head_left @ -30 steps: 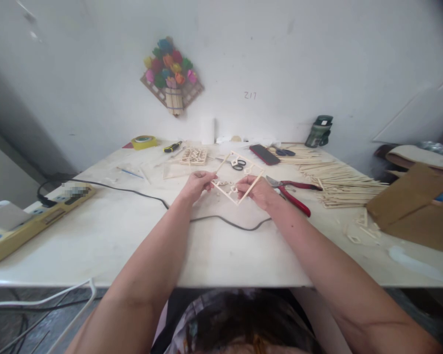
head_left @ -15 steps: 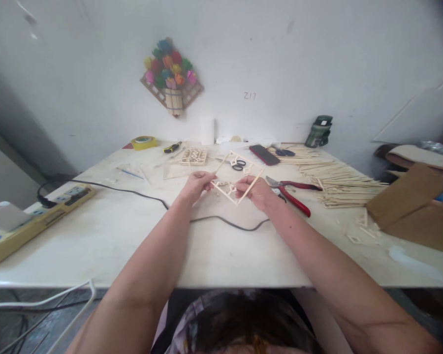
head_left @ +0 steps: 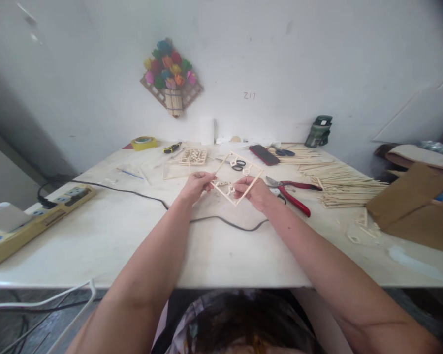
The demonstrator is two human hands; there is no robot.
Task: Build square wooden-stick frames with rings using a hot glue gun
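Slim frame held tilted over the worktable!

And here's the wooden frame [head_left: 224,193], raised above the white table [head_left: 214,255], between both hands. The left hand [head_left: 197,187] pinches its near-left corner, thumb and fingers closed on the stick. The right hand [head_left: 254,191] reaches behind the right edge, fingertips at a small diamond piece [head_left: 231,188]; whether they clasp that, the rail or both, I can't tell.

It looks feather-light, stiff along each stick, probably fragile at the joints, so corners seem the safe hold: light pressure, no twisting. Dry, matte wood should hardly slip.

Textures now! Pale, straight sticks [head_left: 349,184] fan out rightward, lattice panels [head_left: 194,156] sit beyond, and smooth red-handled cutters [head_left: 294,199] lie just beside the right hand.
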